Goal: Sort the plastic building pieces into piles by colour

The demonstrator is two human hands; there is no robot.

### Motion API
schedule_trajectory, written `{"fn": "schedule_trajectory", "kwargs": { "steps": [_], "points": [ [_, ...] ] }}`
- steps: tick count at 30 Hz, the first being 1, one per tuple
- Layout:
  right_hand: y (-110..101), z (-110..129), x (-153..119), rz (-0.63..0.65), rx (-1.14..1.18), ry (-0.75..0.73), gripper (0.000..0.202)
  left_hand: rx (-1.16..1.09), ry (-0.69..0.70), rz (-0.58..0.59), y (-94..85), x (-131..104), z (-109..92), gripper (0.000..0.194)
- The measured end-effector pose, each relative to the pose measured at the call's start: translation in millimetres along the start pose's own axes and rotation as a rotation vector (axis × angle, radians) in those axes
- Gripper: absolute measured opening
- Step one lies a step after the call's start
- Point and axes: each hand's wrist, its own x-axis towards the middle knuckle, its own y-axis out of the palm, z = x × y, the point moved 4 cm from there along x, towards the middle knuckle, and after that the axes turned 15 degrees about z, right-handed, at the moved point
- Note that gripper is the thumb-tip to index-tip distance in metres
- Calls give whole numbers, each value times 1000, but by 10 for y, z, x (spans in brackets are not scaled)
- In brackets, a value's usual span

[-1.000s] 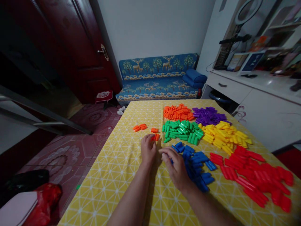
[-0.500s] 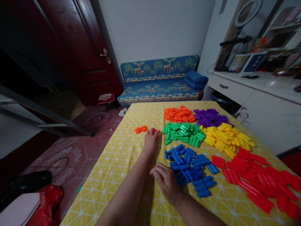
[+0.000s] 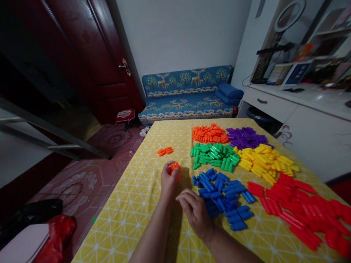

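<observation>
My left hand (image 3: 167, 182) is closed round orange plastic building blocks (image 3: 175, 166), held just above the yellow tablecloth; how many pieces there are is partly hidden by the fingers. Beyond it, a small joined row of orange blocks (image 3: 165, 151) lies by itself on the cloth. My right hand (image 3: 194, 213) rests on the table with its fingers curled together, and I see nothing in them. Right beside that hand spreads a pile of blue blocks (image 3: 219, 190). Green blocks (image 3: 214, 155) are heaped farther back, with the main orange pile (image 3: 210, 133) behind them.
Purple blocks (image 3: 246, 137), yellow blocks (image 3: 264, 160) and red blocks (image 3: 304, 208) lie in piles along the table's right side. Past the far table edge stands a blue patterned sofa (image 3: 178, 103). A white cabinet (image 3: 309, 135) is at the right, a dark red door (image 3: 104, 73) at the left.
My left hand has drawn back toward me and slightly left from beside the green pile, lifting orange blocks that now show in its fingers. My right hand has stayed put.
</observation>
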Motion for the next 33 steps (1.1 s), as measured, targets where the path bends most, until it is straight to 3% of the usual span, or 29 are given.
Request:
{"fn": "schedule_trajectory", "kwargs": {
  "steps": [2, 5, 8, 12, 17, 25, 30, 33],
  "points": [
    [-32, 21, -31, -74, -38, -46, 20, -340, -102, 78, 38, -132, 32, 50],
    [-92, 64, -87, -181, -183, -82, 27, -569, -144, 284, 145, -296, -21, 51],
    [-176, 120, -114, -266, -384, -83, 39, -622, -174, 452, 226, -371, -65, 46],
    [-276, 145, -54, -254, -593, -34, 53, -609, -164, 546, 265, -359, -78, 47],
    [-355, 86, 18, -179, -683, 7, 43, -524, -134, 609, 264, -340, -61, 48],
    [-454, 9, -8, -230, -571, 0, 31, -417, -141, 614, 283, -349, -73, 61],
    [-558, -42, -27, -361, -319, 14, 22, -783, -233, 326, 284, -263, 50, 39],
    [-596, -70, -27, -376, -277, 53, 20, -1051, -333, 244, 273, -215, 97, 30]
  ]
}}
